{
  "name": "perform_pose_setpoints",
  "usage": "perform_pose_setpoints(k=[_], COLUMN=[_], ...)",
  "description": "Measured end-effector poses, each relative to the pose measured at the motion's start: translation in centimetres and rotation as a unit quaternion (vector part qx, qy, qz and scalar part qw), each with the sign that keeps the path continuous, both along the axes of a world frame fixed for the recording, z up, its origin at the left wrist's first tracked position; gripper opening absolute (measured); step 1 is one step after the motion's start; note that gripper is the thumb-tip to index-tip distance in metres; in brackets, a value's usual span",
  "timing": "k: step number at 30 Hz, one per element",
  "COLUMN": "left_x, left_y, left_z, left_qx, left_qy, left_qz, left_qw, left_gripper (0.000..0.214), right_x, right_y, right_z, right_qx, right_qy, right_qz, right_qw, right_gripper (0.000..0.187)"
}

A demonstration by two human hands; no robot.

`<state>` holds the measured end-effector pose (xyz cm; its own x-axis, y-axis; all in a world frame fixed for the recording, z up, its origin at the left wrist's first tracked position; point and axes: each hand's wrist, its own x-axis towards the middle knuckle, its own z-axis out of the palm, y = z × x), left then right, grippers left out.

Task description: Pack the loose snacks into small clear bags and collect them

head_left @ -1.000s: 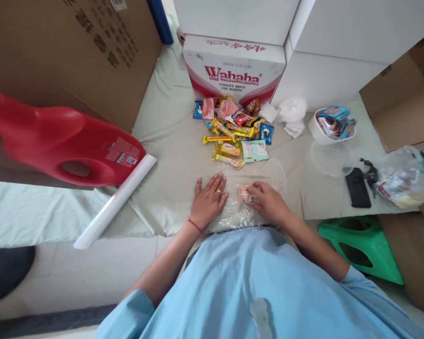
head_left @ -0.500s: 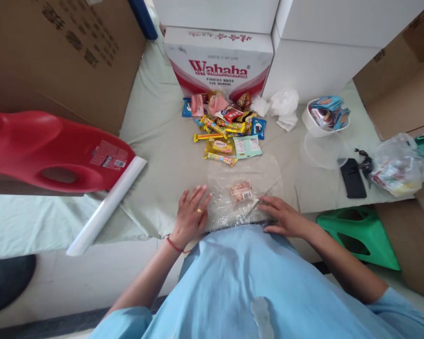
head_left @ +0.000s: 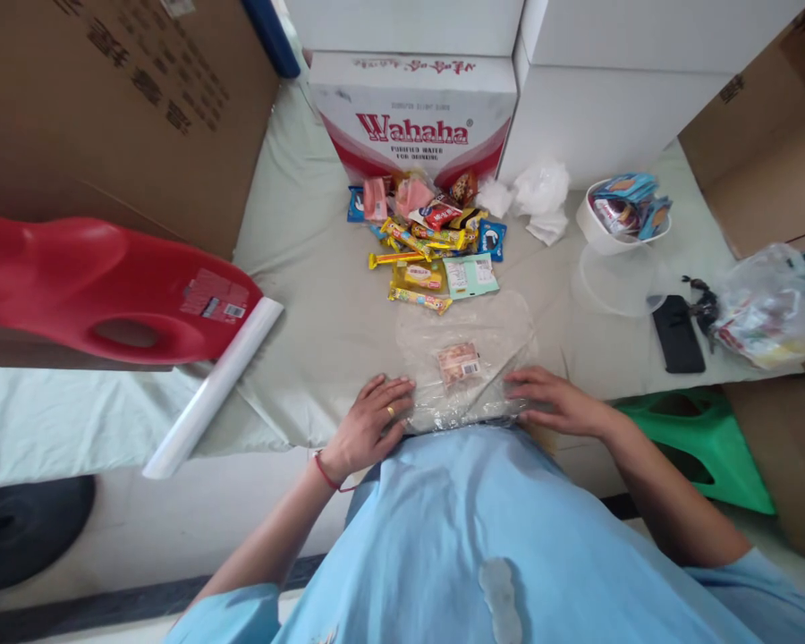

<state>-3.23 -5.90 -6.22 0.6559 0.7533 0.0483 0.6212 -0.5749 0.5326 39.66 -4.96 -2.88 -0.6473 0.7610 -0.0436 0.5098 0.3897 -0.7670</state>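
Observation:
A sheet of clear plastic wrap point(head_left: 416, 335) lies spread on the cloth-covered table at the front edge, close to my body. On it rests a small packaged snack point(head_left: 459, 364) with a barcode label. At the left edge of the wrap my left hand point(head_left: 372, 420) lies palm down, fingers stretched out. My right hand point(head_left: 556, 402) is at the wrap's right edge, its fingers apart and extended. Neither hand holds anything. Just beyond the wrap sits a pile of wrapped snacks point(head_left: 426, 240), mostly yellow, with a pale green packet point(head_left: 470, 275) at its front.
A roll of plastic film point(head_left: 215, 386) leans by a red jug point(head_left: 134, 295) at left. A Wahaha carton point(head_left: 412, 121) stands behind. To the right are crumpled tissues point(head_left: 542, 192), a white tub point(head_left: 594, 231) of packets, a clear lid point(head_left: 617, 284), a black phone point(head_left: 679, 335) and a plastic bag point(head_left: 771, 309).
My left hand has shifted slightly right and down, its fingers turned more toward the wrap. My right hand has moved slightly right. The snack on the wrap stays in place.

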Motion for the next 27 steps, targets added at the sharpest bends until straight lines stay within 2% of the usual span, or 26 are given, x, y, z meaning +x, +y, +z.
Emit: perform_pose_setpoints(k=[3, 5, 7, 9, 11, 14, 17, 23, 27], left_x=[0.8, 2.1, 3.9, 5.7, 6.8, 6.7, 5.4, 3.5, 2.5], left_y=[0.4, 1.1, 2.1, 3.2, 4.1, 4.2, 3.7, 3.2, 2.5], left_z=[1.0, 1.8, 2.5, 2.6, 2.2, 1.0, -0.1, -0.4, 0.1], left_qx=[0.061, 0.105, 0.115, 0.095, 0.058, -0.002, -0.033, -0.008, -0.013], left_qy=[-0.068, -0.091, -0.081, -0.038, 0.026, 0.102, 0.119, 0.071, 0.019], left_qz=[0.063, 0.12, 0.156, 0.153, 0.121, 0.078, 0.07, 0.045, -0.053], left_qw=[0.994, 0.983, 0.978, 0.983, 0.991, 0.992, 0.99, 0.996, 0.998], left_gripper=[0.028, 0.027, 0.029, 0.031, 0.039, 0.056, 0.063, 0.07, 0.086], right_x=[-1.4, -3.9, -7.0, -9.6, -10.8, -10.2, -8.5, -8.1, -6.5], right_y=[2.3, 3.8, 4.9, 5.4, 5.4, 4.9, 4.4, 4.6, 4.0], right_z=[1.4, 1.2, 0.5, -0.4, -1.2, -1.9, -2.6, -3.4, -2.7], right_qx=[0.04, 0.099, 0.13, 0.145, 0.152, 0.148, 0.144, 0.144, 0.141], right_qy=[0.014, -0.012, -0.062, -0.111, -0.137, -0.126, -0.097, -0.076, -0.021], right_qz=[-0.037, -0.055, -0.035, -0.006, 0.001, -0.021, -0.045, -0.056, -0.033], right_qw=[0.998, 0.994, 0.989, 0.983, 0.979, 0.981, 0.984, 0.985, 0.989], right_gripper=[0.035, 0.038, 0.048, 0.053, 0.052, 0.047, 0.043, 0.043, 0.047])
